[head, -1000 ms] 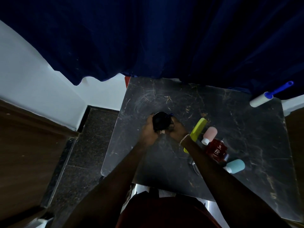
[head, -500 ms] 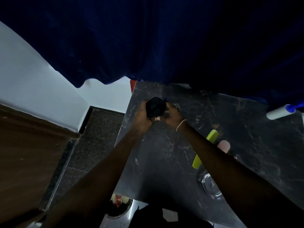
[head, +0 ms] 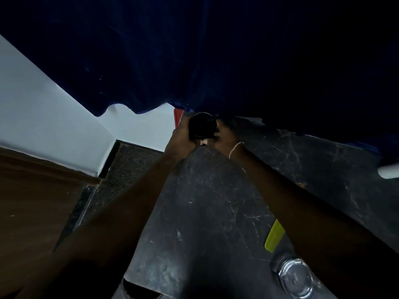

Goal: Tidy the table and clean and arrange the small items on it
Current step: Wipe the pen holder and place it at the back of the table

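A round black container (head: 201, 125) is gripped between both my hands at the far left corner of the dark marble table (head: 207, 212). My left hand (head: 180, 139) wraps its left side and my right hand (head: 225, 137), with a thin bracelet at the wrist, holds its right side. A small pale piece shows under the container between my fingers. Whether the container touches the table is hidden by my hands.
A yellow-green flat object (head: 274, 236) lies at the right, partly under my right forearm. A clear glass piece (head: 295, 277) sits near the front edge. A white roller end (head: 388, 172) shows at the right edge. A dark blue curtain (head: 216, 50) hangs over the table's back.
Both hands have carried the black container away from me, from the table's middle to its far left corner. The view has shifted forward, so the pink, red and teal bottles are out of frame.
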